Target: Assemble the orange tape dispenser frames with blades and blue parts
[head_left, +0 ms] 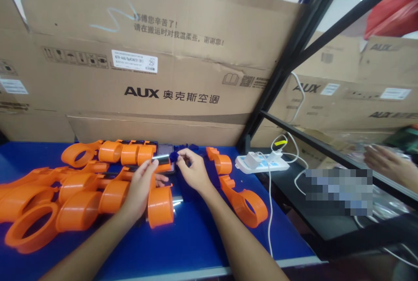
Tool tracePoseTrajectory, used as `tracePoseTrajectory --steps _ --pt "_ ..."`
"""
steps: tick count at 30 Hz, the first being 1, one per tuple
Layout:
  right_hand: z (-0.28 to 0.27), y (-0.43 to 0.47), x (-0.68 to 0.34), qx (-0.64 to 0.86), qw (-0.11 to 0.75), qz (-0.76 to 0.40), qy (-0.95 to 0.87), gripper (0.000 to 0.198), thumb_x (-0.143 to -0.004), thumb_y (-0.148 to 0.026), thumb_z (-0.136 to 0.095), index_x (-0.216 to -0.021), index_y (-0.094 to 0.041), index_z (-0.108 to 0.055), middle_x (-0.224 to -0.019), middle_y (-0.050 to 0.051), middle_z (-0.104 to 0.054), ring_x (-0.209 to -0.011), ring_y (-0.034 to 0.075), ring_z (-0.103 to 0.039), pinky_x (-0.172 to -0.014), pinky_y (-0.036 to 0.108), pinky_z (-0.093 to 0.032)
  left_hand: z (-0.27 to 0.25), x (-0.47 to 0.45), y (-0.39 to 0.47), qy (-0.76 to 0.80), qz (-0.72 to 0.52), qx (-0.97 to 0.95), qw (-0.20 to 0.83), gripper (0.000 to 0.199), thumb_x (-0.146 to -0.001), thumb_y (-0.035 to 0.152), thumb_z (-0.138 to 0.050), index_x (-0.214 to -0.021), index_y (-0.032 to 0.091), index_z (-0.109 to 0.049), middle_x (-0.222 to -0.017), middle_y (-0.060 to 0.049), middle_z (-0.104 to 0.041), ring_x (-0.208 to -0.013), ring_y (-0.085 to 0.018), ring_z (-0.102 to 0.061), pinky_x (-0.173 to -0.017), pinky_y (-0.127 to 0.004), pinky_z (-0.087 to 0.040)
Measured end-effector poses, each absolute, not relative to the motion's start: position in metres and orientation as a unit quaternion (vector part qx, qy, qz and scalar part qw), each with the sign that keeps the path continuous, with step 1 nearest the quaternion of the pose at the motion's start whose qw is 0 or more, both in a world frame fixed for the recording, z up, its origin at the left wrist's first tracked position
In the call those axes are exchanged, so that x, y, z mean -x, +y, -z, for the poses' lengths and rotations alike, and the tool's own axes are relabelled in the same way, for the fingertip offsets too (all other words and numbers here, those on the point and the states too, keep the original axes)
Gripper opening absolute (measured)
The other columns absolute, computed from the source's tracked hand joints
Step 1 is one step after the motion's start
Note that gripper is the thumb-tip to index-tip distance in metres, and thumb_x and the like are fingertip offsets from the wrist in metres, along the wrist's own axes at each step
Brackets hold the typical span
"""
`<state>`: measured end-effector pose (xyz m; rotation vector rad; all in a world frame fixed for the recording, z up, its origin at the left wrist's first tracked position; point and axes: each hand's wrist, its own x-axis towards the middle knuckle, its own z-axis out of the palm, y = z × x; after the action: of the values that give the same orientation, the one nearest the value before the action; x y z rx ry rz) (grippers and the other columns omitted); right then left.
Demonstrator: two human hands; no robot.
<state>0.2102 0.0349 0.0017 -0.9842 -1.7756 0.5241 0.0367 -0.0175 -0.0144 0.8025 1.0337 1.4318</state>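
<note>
My left hand [142,183] is closed around an orange plastic part with a wide ring [160,207] at its near end. From the top of that hand a shiny silver strip [161,158] points right. Against its tip sits a small dark blue piece [174,156], which my right hand [194,170] pinches between thumb and fingers. Whether the strip belongs to the orange part is hidden by my left fingers. Several similar orange ring parts [80,207] lie in rows to the left. More orange parts [250,207] rest right of my right hand.
Large cardboard boxes [173,68] wall off the back of the blue table [196,246]. A dark flat device [166,149] lies behind my hands. At right are a white power strip [261,163] with cables, a black metal frame [277,72] and another person's hand [388,165].
</note>
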Motion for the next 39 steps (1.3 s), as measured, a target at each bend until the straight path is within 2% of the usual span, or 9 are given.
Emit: tracePoseTrajectory --steps 5,11,15,21,26,31,36,39 --pt "-0.004 0.032 -0.209 0.381 0.519 -0.292 -0.708 0.022 -0.095 -0.037 -0.056 -0.087 -0.019 -0.067 -0.077 0.0 -0.065 -0.069 0.016 -0.06 -0.067 0.027 -0.05 0.013 -0.038 -0.02 0.433 -0.615 -0.332 0.568 0.054 -0.079 0.058 -0.08 -0.109 0.017 -0.061 -0.066 -0.005 -0.073 -0.049 -0.015 -0.061 -0.051 -0.023 -0.048" --pt "0.003 0.032 -0.206 0.418 0.548 -0.286 -0.666 0.015 -0.091 -0.03 -0.055 -0.083 -0.021 -0.062 -0.074 0.0 -0.066 -0.069 0.017 -0.063 -0.064 0.026 -0.05 0.012 -0.039 -0.018 0.4 -0.626 -0.345 0.574 0.045 -0.08 0.054 -0.081 -0.101 0.019 -0.062 -0.066 0.0 -0.068 -0.058 -0.013 -0.06 -0.057 -0.021 -0.048" --pt "0.006 0.029 -0.201 0.414 0.557 -0.329 -0.641 0.013 -0.093 -0.034 -0.054 -0.093 -0.022 -0.058 -0.07 -0.002 -0.066 -0.057 0.016 -0.062 -0.056 0.025 -0.05 0.012 -0.038 -0.018 0.394 -0.635 -0.344 0.569 0.045 -0.082 0.054 -0.08 -0.105 0.019 -0.062 -0.064 0.001 -0.066 -0.057 -0.013 -0.057 -0.056 -0.021 -0.046" --pt "0.001 0.024 -0.201 0.422 0.537 -0.226 -0.695 0.01 -0.09 -0.029 -0.059 -0.087 -0.021 -0.062 -0.07 -0.003 -0.061 -0.06 0.014 -0.056 -0.059 0.025 -0.046 0.013 -0.038 -0.018 0.413 -0.622 -0.324 0.581 0.049 -0.082 0.06 -0.077 -0.104 0.017 -0.065 -0.066 -0.002 -0.069 -0.057 -0.014 -0.058 -0.057 -0.023 -0.048" --pt "-0.003 0.019 -0.198 0.387 0.537 -0.24 -0.71 0.011 -0.092 -0.031 -0.059 -0.09 -0.02 -0.06 -0.084 0.001 -0.068 -0.076 0.017 -0.065 -0.071 0.027 -0.051 0.014 -0.038 -0.018 0.418 -0.616 -0.337 0.576 0.053 -0.084 0.064 -0.073 -0.107 0.016 -0.068 -0.073 -0.004 -0.072 -0.061 -0.014 -0.062 -0.061 -0.024 -0.052" --pt "-0.002 0.014 -0.197 0.389 0.548 -0.223 -0.706 0.011 -0.094 -0.032 -0.058 -0.09 -0.022 -0.056 -0.077 -0.002 -0.06 -0.068 0.014 -0.06 -0.064 0.025 -0.048 0.015 -0.039 -0.019 0.411 -0.601 -0.417 0.544 0.049 -0.08 0.052 -0.082 -0.112 0.017 -0.072 -0.083 -0.004 -0.073 -0.07 -0.015 -0.065 -0.069 -0.025 -0.055" --pt "-0.006 0.008 -0.195 0.375 0.533 -0.186 -0.735 0.009 -0.093 -0.03 -0.059 -0.089 -0.022 -0.057 -0.074 -0.002 -0.06 -0.063 0.013 -0.057 -0.062 0.025 -0.048 0.015 -0.035 -0.017 0.426 -0.598 -0.429 0.525 0.051 -0.078 0.048 -0.084 -0.119 0.018 -0.072 -0.074 -0.001 -0.071 -0.064 -0.015 -0.063 -0.063 -0.025 -0.053" --pt "-0.007 0.005 -0.194 0.386 0.533 -0.162 -0.736 0.01 -0.095 -0.032 -0.061 -0.093 -0.021 -0.062 -0.074 -0.002 -0.063 -0.061 0.014 -0.059 -0.061 0.025 -0.048 0.015 -0.032 -0.016 0.418 -0.601 -0.43 0.528 0.054 -0.08 0.045 -0.083 -0.125 0.019 -0.069 -0.082 -0.003 -0.073 -0.067 -0.016 -0.066 -0.066 -0.027 -0.056"
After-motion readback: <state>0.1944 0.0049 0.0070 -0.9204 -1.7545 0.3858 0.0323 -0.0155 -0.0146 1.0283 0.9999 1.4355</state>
